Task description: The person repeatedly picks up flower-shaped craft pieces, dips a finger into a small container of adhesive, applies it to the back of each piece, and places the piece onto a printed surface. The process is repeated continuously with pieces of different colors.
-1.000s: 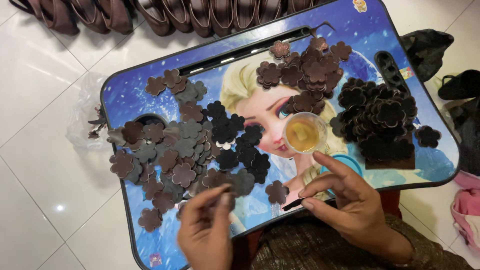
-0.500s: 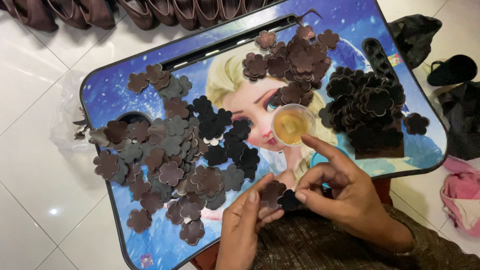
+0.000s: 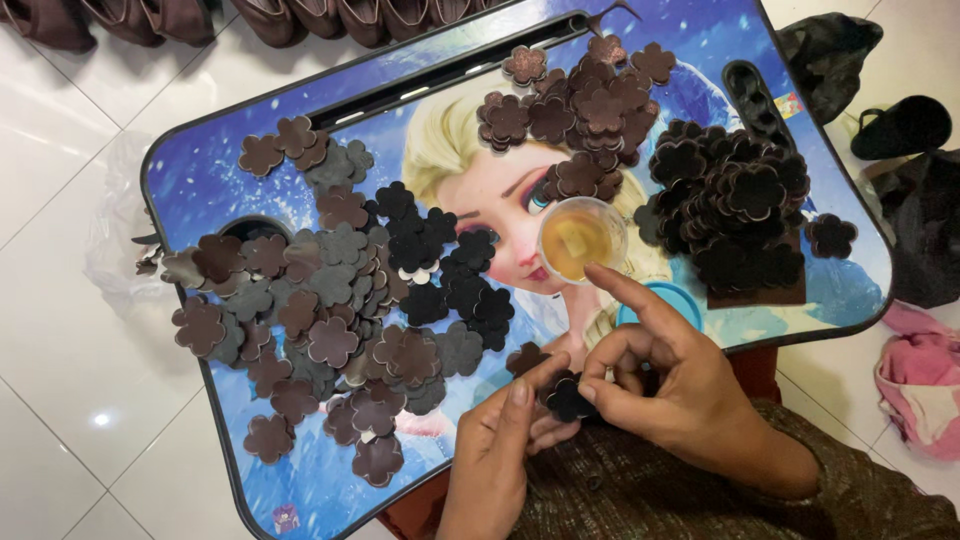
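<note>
Head view showed a small, dark brown, flower-shaped cutout of thin leather-like sheet [image 3: 568, 397] pinched between both hands at the near edge of the bench, just off its lip and above the person's lap. The right hand [image 3: 668, 385] had thumb and middle fingers closed on the cutout's right side, its forefinger stretched out toward a small clear plastic cup of amber liquid [image 3: 582, 238] and stopping just short of the rim. The left hand [image 3: 510, 440] closed its thumb and fingers on the cutout's left edge.

By the look of it, the piece was very light, thin and bendable, not fragile and not slippery; it would be best taken by the petal edges, since the flat face gave little to grip.

Around it, the blue cartoon-printed lap bench [image 3: 200, 175] carried a loose spread of brown and grey flower cutouts [image 3: 320, 300] toward its left edge, a black cluster [image 3: 440, 265] near the middle, a brown heap [image 3: 585, 105] at the far edge, and a black heap [image 3: 730, 205] by the right edge.

Most of the held cutout was hidden by fingers, so whether it was one layer or two could not be told. What the cup held was unclear. A blue round lid [image 3: 665, 297] was partly covered by the right hand.
</note>
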Motion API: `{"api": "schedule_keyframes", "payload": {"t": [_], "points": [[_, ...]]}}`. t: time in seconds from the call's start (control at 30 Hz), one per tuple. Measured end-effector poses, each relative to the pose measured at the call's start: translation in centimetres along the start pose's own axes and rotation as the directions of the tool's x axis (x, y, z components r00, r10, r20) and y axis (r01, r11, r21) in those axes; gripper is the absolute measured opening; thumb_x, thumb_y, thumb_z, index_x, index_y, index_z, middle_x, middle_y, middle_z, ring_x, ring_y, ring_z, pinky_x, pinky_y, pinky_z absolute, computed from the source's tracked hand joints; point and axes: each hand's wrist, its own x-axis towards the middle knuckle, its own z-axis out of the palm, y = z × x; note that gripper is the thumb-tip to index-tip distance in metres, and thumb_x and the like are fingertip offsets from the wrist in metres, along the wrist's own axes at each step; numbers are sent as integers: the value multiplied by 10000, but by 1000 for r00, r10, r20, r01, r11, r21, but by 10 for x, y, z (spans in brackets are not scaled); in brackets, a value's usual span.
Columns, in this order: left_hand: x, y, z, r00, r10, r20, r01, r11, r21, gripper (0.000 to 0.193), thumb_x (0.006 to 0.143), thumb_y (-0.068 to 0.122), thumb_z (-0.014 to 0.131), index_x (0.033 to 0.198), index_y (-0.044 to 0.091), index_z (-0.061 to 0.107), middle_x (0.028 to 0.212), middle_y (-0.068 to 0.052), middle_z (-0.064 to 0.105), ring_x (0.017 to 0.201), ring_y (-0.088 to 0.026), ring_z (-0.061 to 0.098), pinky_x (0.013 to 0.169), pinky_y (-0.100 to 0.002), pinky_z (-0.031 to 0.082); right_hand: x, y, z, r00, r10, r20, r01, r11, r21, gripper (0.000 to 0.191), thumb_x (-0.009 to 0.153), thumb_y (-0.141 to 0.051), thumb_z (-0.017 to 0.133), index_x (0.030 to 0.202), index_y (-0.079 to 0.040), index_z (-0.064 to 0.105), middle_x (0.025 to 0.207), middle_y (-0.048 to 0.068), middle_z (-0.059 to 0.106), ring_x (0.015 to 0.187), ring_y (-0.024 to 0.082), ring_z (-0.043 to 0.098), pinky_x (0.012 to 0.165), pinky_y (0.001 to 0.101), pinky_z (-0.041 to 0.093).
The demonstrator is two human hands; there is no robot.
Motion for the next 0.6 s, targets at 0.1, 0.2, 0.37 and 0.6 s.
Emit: {"api": "schedule_keyframes", "payload": {"t": [0.1, 0.2, 0.37, 0.6], "points": [[-1, 0, 0, 1000, -21, -2, 21, 1000, 11, 569, 1056, 391, 420, 1408, -1, 636, 829, 31, 577, 783, -67, 609, 865, -333, 616, 1, -1, 1, 1000, -3, 2, 3, 1000, -23, 995, 761, -16, 791, 1620, -130, 301, 757, -25, 709, 584, 15, 478, 524, 191, 378], [-1, 0, 1, 999, -44, -14, 45, 999, 12, 573, 1038, 399, 413, 1399, 11, 632, 903, 22, 667, 836, -80, 675, 873, -328, 626, 1, -1, 2, 1000, -9, 2, 9, 1000, -23, 995, 765, -12, 788, 1624, -129, 298, 758, -28, 699, 591, 15, 481, 530, 190, 378], [0, 1, 2, 1000, 18, 16, -18, 1000, -5, 594, 1093, 411, 435, 1474, -5, 621, 873, 5, 580, 815, -85, 626, 862, -335, 630, 1, 1, 4, 1000, 5, -15, -6, 997, -75, 990, 765, -4, 782, 1620, -128, 298, 740, -26, 688, 596, 17, 503, 532, 192, 392], [2, 5, 7, 998, -15, -57, 14, 1000, -16, 594, 1018, 328, 484, 1549, 64, 466, 991, -5, 691, 861, -76, 659, 845, -318, 629, 0, 5, 7, 998, -56, -2, 56, 998, 11, 982, 791, 33, 753, 1633, -96, 265, 797, 8, 681, 638, 29, 525, 585, 194, 440]]}}
